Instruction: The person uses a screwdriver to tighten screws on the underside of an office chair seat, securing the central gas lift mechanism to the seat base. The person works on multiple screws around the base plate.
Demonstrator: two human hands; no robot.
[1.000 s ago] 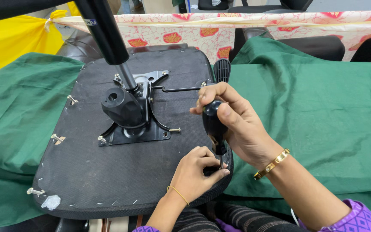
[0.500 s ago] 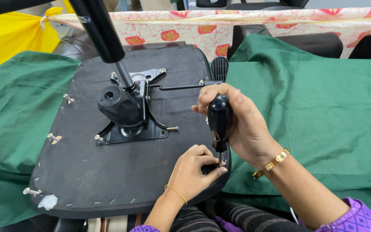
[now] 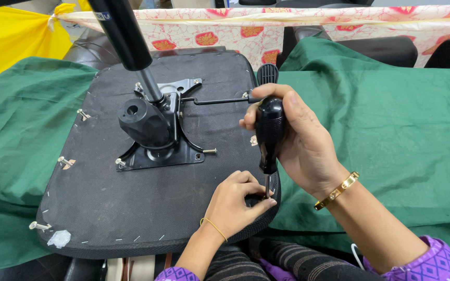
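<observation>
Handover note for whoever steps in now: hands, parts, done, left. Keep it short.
Right hand: gripping the black screwdriver upright, tip down at the seat's near right edge.
Left hand: fingers pinched around the tip, steadying it.
Upturned chair seat lies on the green cloth; black mechanism plate sits at its centre.
Done: cannot tell.
Left: loose-looking bolts stand proud along the seat's left edge.
</observation>
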